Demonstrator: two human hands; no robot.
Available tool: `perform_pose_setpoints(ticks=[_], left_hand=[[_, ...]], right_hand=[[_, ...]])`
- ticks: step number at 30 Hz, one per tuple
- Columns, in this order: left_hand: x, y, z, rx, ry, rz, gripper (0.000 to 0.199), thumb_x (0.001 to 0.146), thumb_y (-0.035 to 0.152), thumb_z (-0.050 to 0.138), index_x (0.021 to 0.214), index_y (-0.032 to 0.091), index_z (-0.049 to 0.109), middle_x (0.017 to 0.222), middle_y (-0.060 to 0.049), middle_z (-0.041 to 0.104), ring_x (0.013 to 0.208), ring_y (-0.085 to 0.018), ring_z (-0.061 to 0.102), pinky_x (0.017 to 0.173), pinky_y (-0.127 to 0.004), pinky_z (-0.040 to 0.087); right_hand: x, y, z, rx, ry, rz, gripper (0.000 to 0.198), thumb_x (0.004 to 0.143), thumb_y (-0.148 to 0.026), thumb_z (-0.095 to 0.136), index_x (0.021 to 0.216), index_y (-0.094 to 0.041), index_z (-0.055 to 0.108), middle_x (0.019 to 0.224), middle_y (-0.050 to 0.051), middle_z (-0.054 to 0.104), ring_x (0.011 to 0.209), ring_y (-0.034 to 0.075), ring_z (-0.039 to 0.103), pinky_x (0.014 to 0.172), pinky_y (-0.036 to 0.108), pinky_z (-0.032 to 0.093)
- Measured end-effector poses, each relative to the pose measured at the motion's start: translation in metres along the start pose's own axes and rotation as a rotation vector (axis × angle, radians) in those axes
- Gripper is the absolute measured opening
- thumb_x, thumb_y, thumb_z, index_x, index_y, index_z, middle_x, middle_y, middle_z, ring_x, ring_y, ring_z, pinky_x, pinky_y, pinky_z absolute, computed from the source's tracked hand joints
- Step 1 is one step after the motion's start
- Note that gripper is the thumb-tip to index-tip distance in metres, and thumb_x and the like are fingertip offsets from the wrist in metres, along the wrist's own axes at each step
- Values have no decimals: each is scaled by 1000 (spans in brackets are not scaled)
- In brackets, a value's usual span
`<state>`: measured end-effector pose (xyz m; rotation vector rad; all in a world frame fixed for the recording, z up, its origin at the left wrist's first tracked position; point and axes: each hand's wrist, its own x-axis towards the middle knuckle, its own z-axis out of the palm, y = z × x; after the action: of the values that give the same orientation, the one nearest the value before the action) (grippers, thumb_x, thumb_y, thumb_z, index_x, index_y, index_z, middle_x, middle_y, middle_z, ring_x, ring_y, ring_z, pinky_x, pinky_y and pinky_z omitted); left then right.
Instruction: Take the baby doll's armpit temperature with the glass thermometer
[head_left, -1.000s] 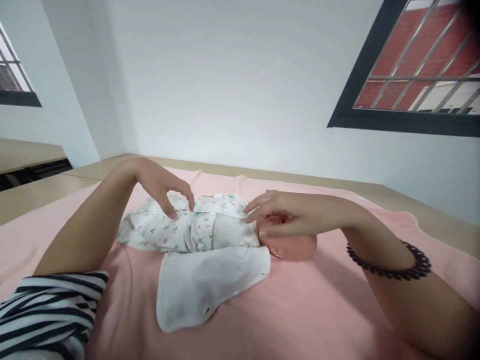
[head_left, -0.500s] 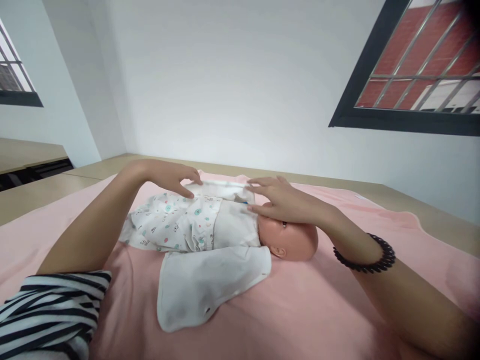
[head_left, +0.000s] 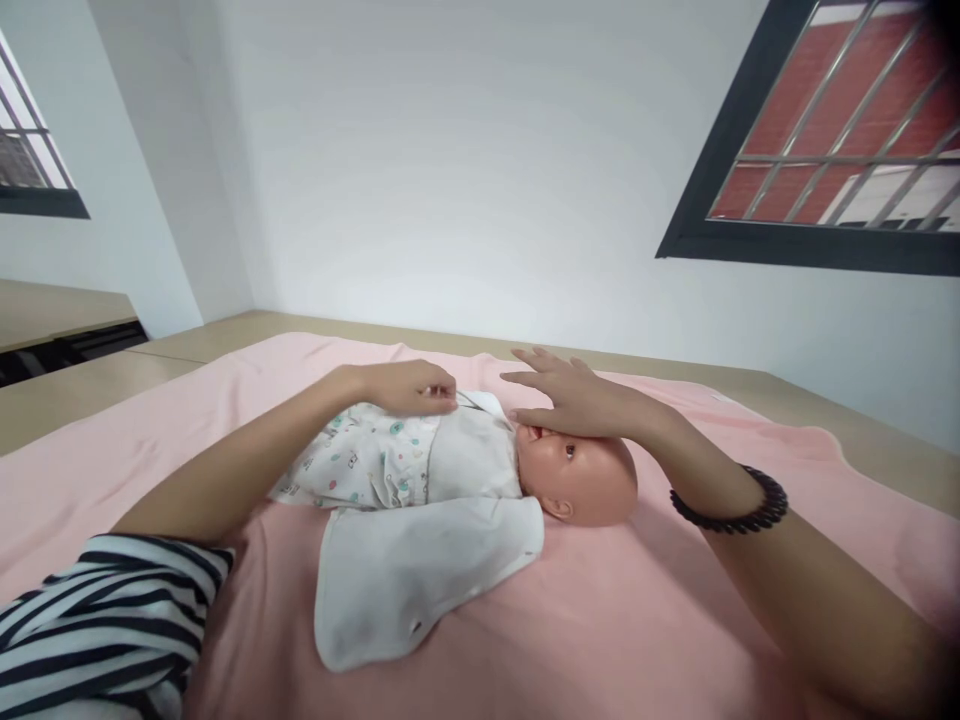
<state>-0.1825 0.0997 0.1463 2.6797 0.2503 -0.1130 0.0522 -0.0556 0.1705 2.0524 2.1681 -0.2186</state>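
A baby doll (head_left: 589,480) lies on its back on a pink blanket (head_left: 600,620), head to the right. It wears a white patterned garment (head_left: 367,460), and a plain white flap (head_left: 405,570) of cloth is spread toward me. My left hand (head_left: 409,387) is closed on the far edge of the garment near the doll's chest. My right hand (head_left: 570,395), fingers spread, rests on the doll's face. A dark bead bracelet (head_left: 731,505) circles my right wrist.
The blanket covers a wooden table (head_left: 862,420) that runs to a white wall. A barred window (head_left: 832,140) is at the upper right and another window (head_left: 30,170) at the far left. My striped sleeve (head_left: 97,630) fills the lower left.
My left hand slid right along the far side of the doll and closed on the garment's edge. My right hand shifted from the collar up onto the doll's face.
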Motion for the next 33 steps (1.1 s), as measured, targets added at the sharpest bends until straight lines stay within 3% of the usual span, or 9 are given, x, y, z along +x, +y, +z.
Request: perform_pose_setpoints(ticks=[6, 15, 17, 21, 24, 27, 30, 33], left_hand=[[30, 3, 45, -155, 33, 118, 48, 101, 47, 36, 139, 20, 49, 146, -9, 49, 134, -25, 46, 114, -38, 34], [46, -5, 42, -264, -81, 35, 51, 93, 44, 49, 140, 23, 52, 145, -7, 52, 132, -27, 47, 112, -42, 37], [49, -7, 44, -293, -78, 80, 49, 94, 43, 49, 139, 23, 55, 146, -7, 52, 132, -27, 47, 113, -41, 37], [50, -9, 46, -381, -50, 236, 35, 91, 35, 53, 119, 22, 70, 132, -4, 63, 121, -24, 56, 109, -36, 41], [47, -9, 45, -366, -8, 197, 32, 89, 37, 59, 113, 22, 72, 134, -6, 59, 125, -26, 54, 110, -37, 41], [42, -4, 43, -301, 60, 169, 39, 88, 37, 61, 123, 22, 68, 140, -10, 51, 128, -27, 50, 113, -40, 40], [38, 4, 41, -212, 177, 264, 39, 88, 26, 58, 126, 22, 66, 136, -11, 50, 126, -24, 51, 113, -40, 41], [36, 12, 40, -193, 365, 356, 33, 89, 21, 56, 119, 23, 69, 130, -10, 52, 123, -22, 54, 106, -38, 46]], right_hand=[[0, 1, -1, -4, 4, -18, 76, 90, -70, 40, 154, -29, 41, 165, 3, 7, 154, 33, 2, 120, 67, 12], [-1, 3, -2, 17, 19, -37, 76, 90, -69, 43, 152, -26, 45, 164, 7, 12, 153, 37, 5, 117, 72, 13], [-2, 3, -3, 20, 13, -37, 76, 90, -69, 44, 152, -26, 46, 164, 7, 12, 153, 37, 5, 117, 72, 13], [-3, 0, -4, 24, 1, -37, 77, 89, -71, 42, 152, -26, 46, 165, 6, 11, 153, 38, 5, 117, 72, 13], [-4, -2, -4, 32, 9, -29, 76, 91, -74, 37, 151, -27, 47, 165, 5, 11, 153, 37, 4, 118, 71, 12], [-5, -3, -4, 48, 51, -30, 72, 93, -73, 34, 149, -29, 49, 165, 4, 14, 154, 34, 5, 118, 70, 11], [-7, -5, -5, 86, 119, -73, 66, 97, -68, 34, 145, -26, 52, 162, 6, 25, 151, 34, 20, 118, 66, 19], [-8, -10, -6, 198, 188, -158, 57, 100, -58, 35, 141, -22, 53, 149, 9, 47, 134, 30, 47, 108, 51, 40]])
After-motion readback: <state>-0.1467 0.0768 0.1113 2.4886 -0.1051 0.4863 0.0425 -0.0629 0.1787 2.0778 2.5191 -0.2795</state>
